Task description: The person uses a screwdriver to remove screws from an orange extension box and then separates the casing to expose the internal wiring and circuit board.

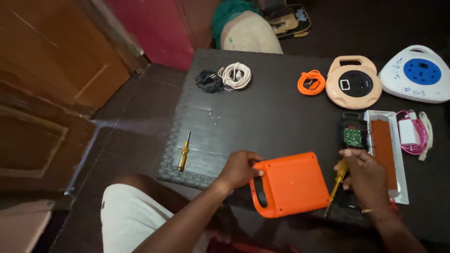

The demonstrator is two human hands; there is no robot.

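On orange casing [293, 183], left hand [240, 167] curled

Bare arms, pale shorts

Both forearms come up sleeveless from the bottom of the frame; a thin gold bracelet [375, 210] (beaded, it seems) circles one wrist, white shorts [123, 215] at lower left.

dim indoor light overall, dark mat [281, 117] swallowing detail. brightest on orange casing [293, 183] and white extension box [415, 75] at the mat's far right corner. streak of glare across floor, left. soft focus, slight bending toward edges.
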